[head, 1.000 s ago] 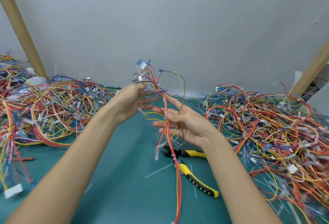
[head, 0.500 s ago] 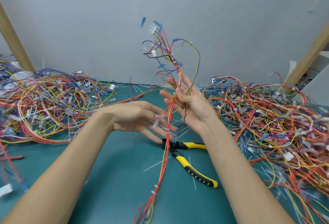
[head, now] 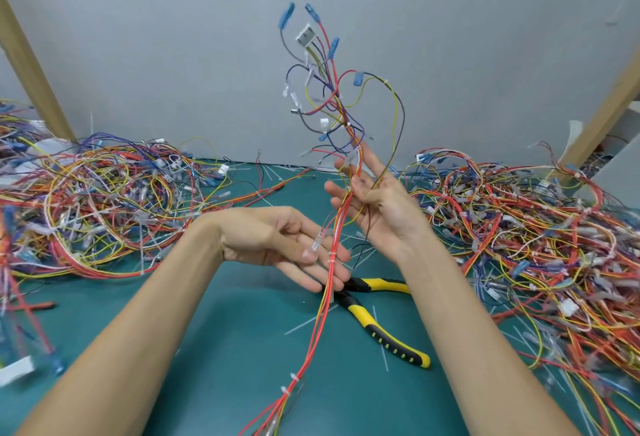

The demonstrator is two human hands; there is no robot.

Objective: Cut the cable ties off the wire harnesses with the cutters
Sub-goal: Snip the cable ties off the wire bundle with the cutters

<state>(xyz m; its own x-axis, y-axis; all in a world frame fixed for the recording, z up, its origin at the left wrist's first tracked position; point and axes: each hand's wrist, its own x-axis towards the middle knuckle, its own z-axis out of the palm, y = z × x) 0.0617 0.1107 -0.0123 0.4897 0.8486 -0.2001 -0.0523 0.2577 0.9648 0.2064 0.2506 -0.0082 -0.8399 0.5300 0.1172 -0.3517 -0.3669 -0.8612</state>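
My right hand (head: 377, 200) pinches a wire harness (head: 341, 113) between thumb and fingers and holds it upright above the green mat. Its top fans out into blue terminals and a white connector; its red and yellow tail runs down past white cable ties (head: 331, 255) toward the bottom edge. My left hand (head: 287, 245) lies palm up with straight fingers under the hanging wires, touching them. The yellow-and-black cutters (head: 377, 318) lie on the mat below both hands, their head partly hidden by my left fingers.
A big tangle of harnesses (head: 104, 200) covers the mat on the left, and another pile (head: 530, 238) fills the right. Cut white tie scraps (head: 304, 323) are scattered on the green mat (head: 221, 349). Wooden posts (head: 31, 65) stand at both sides before a grey wall.
My right hand has lifted the harness higher and upright. My left hand has let go of the top, dropped lower and opened flat under the wires.
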